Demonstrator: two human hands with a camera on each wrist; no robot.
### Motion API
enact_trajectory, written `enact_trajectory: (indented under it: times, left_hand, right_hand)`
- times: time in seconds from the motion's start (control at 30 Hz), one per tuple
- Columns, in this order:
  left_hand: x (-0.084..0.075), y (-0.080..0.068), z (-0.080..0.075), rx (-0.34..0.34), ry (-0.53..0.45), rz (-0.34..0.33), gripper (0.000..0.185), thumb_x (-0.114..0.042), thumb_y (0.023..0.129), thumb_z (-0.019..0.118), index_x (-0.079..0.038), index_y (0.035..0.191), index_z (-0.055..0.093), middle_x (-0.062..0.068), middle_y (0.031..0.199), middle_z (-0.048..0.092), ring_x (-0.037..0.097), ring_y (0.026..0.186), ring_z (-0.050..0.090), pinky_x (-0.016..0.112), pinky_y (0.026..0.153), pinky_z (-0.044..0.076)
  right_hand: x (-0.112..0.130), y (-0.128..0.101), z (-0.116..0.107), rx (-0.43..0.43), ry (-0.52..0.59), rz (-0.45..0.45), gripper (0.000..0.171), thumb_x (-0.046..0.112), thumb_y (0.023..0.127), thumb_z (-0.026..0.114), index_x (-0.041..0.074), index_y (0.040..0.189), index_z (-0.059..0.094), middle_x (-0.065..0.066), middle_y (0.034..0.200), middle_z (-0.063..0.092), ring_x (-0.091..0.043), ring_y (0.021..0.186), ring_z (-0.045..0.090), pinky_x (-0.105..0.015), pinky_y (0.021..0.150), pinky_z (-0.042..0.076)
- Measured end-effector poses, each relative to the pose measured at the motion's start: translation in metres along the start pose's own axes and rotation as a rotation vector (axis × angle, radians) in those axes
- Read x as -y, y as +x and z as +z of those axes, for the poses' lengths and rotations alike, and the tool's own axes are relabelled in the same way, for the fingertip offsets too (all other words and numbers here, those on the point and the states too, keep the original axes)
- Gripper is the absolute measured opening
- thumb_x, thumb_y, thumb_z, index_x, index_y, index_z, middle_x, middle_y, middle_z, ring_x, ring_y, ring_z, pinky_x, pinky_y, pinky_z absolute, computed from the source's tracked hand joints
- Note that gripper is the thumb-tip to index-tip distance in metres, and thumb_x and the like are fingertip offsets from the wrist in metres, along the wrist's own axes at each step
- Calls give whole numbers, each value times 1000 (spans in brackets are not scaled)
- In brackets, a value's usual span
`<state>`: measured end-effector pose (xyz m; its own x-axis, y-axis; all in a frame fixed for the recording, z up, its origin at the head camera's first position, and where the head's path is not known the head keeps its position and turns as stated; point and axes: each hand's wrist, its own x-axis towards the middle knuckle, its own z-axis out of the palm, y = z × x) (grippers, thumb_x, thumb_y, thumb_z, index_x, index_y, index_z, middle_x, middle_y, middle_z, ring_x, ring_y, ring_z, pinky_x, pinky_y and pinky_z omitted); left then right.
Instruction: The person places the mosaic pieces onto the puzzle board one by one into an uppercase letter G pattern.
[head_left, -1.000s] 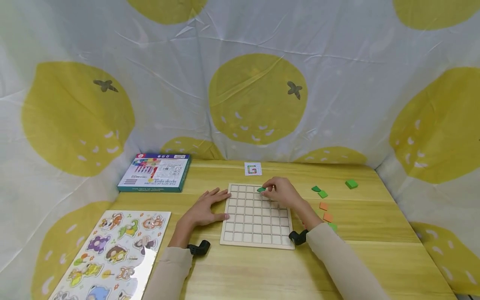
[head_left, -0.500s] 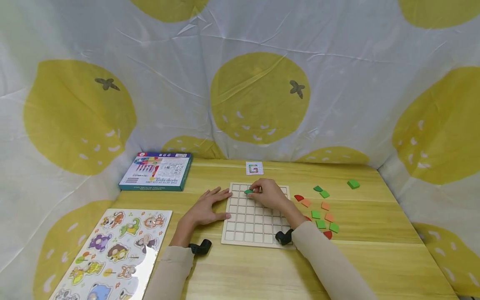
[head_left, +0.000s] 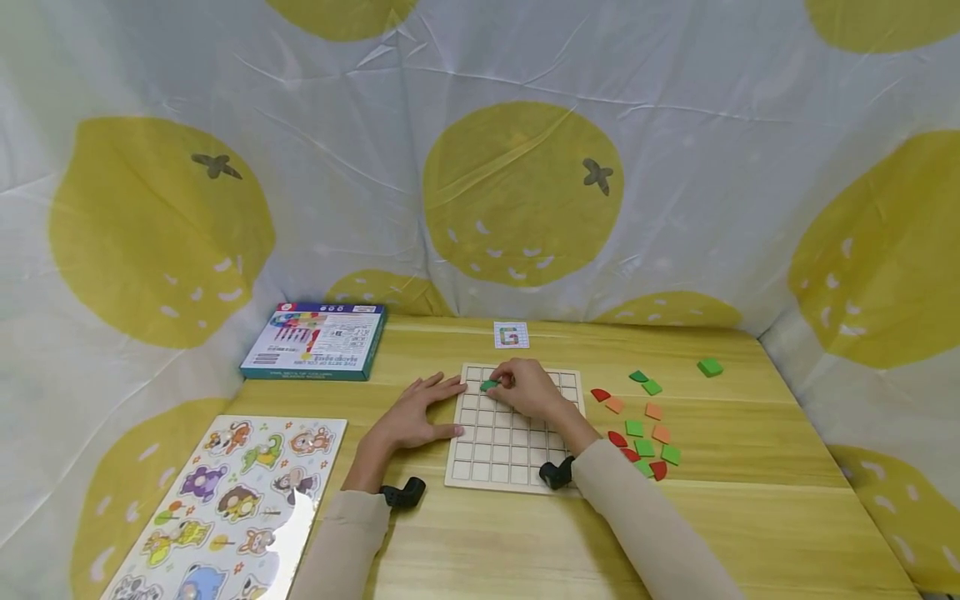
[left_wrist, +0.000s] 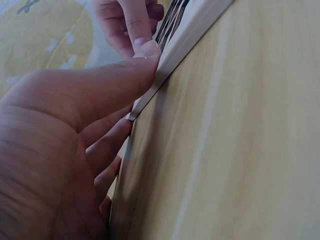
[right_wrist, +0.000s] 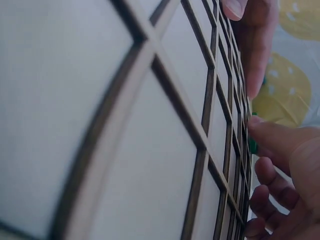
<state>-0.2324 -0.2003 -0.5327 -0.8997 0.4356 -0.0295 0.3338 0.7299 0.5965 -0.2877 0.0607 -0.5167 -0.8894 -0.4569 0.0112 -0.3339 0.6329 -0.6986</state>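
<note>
Your right hand (head_left: 528,390) pinches a dark green tile (head_left: 488,386) between thumb and forefinger at the far left part of the wooden grid board (head_left: 481,473); whether the tile is seated in a cell cannot be told. Your left hand (head_left: 412,417) has its fingers extended and spread, thumb and forefinger touching the board's left edge. A letter G card (head_left: 512,335) lies beyond the far edge. To your right lie red quarter-round tiles (head_left: 601,395), orange square tiles (head_left: 654,411) and light green square tiles (head_left: 644,448).
</note>
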Motion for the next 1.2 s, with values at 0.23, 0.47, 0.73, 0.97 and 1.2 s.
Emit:
enact_trajectory:
  times: [0.23, 0.47, 0.73, 0.97, 1.2]
  left_hand:
    - [0, 0, -1, 2, -4, -4, 74, -53, 88, 75, -31, 154, 50, -9, 166, 37, 27, 160, 19, 56, 131, 8]
    - [0, 1, -1, -1, 1, 16, 73, -52, 89, 75, -29, 154, 51, -7, 167, 37, 28, 160, 20, 56, 131, 8]
    - [0, 2, 0, 15, 54, 50, 74, -55, 90, 71, -28, 156, 48, -3, 169, 33, 30, 160, 19, 56, 131, 9]
    - [-2, 2, 1, 27, 67, 25, 74, -57, 90, 71, -30, 155, 48, -4, 169, 32, 29, 160, 18, 56, 131, 8]
    - [-2, 2, 1, 29, 59, 17, 79, -60, 85, 74, -32, 154, 50, -6, 168, 34, 30, 160, 19, 57, 131, 8]
  right_hand:
    - [1, 0, 0, 12, 9, -5, 17, 24, 93, 78, 15, 108, 77, 1, 81, 60, -13, 69, 51, -26, 64, 43]
    - [1, -2, -3, 6, 40, 3, 18, 22, 95, 76, 14, 110, 77, 0, 83, 61, -14, 69, 50, -27, 64, 42]
    - [0, -3, -2, 4, 56, 14, 16, 22, 95, 75, 14, 109, 77, 0, 82, 61, -15, 68, 50, -27, 63, 42]
    - [-3, -10, -9, -10, 67, 32, 21, 25, 95, 75, 14, 113, 76, 1, 87, 63, -15, 73, 53, -29, 68, 45]
    - [-11, -24, -24, -41, 79, 54, 24, 27, 94, 76, 14, 114, 76, 0, 86, 63, -17, 74, 53, -30, 65, 45]
